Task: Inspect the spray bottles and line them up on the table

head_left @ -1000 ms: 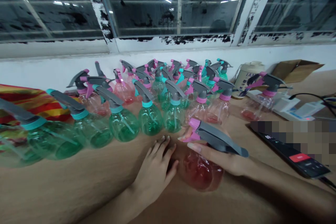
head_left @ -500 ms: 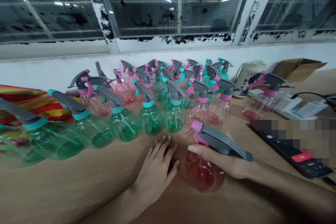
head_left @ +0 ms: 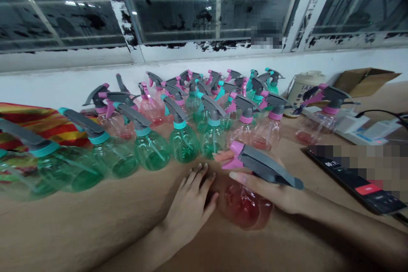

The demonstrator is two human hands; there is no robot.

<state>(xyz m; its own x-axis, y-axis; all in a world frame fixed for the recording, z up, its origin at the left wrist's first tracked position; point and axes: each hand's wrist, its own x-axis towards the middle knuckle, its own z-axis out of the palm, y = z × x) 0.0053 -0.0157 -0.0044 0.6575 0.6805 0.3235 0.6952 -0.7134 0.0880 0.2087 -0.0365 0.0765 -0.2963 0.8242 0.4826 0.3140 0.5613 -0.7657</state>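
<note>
My right hand (head_left: 277,193) is wrapped round the neck of a spray bottle (head_left: 247,208) with a clear, reddish body, a grey head and a pink nozzle. The thumb lies along the near side, and fingertips show in front of the pink trigger (head_left: 234,162), which sticks out forward. Beside it, my left hand (head_left: 189,202) rests palm down on the wooden table (head_left: 95,225), fingers stretched out and holding nothing. Just beyond that hand stands a row of green spray bottles (head_left: 184,142) with turquoise collars. Pink-collared bottles (head_left: 267,131) stand at the row's right end.
More pink and turquoise spray bottles crowd behind the front row, up to the white wall (head_left: 47,85). To the right lie a phone (head_left: 353,182) and a power strip with plugs (head_left: 350,125). A printed cup (head_left: 301,91), a cardboard box (head_left: 366,80) and a striped cloth (head_left: 41,125) are further back.
The right hand's fingers have moved forward, and the trigger now stands further out from the bottle's neck. The bottle's head has shifted slightly. My left hand has stayed in place.
</note>
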